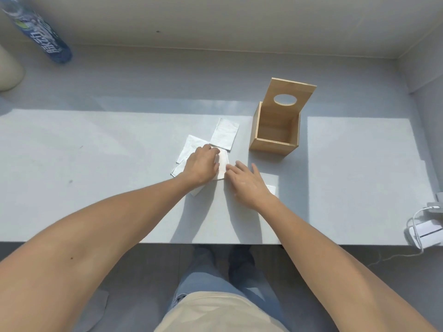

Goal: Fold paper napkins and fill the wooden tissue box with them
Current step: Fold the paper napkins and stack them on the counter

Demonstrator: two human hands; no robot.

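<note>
- The left hand (202, 165) lies palm down on a napkin (221, 164), its fingers (211, 149) curled and pressing the paper flat against the surface (96, 164); they press rather than close around it.
- The right hand (247, 185) rests palm down just beside it, fingers spread and released, with the fingertips touching the napkin's right edge.
- Both forearms reach in from the near edge of the surface, converging toward the middle.
- The wooden tissue box (275, 133) stands upright to the right of the hands and a little farther back, apart from them. Its lid (290, 97), with an oval hole, is tipped up at the back, and the inside that shows is bare wood with no napkin in it.
- More napkins lie around the left hand: a folded one (225, 134) beyond the fingers, near the box, and others (189, 147) fanned out beneath the hand on its left.
- A corner of white paper (272, 189) peeks out behind the right wrist; whether it is another napkin is hard to tell.
- How many napkins overlap under the left hand cannot be counted, since the hand covers them.
- A blue-labelled bottle (45, 37) at the far left is cut off by the frame.
</note>
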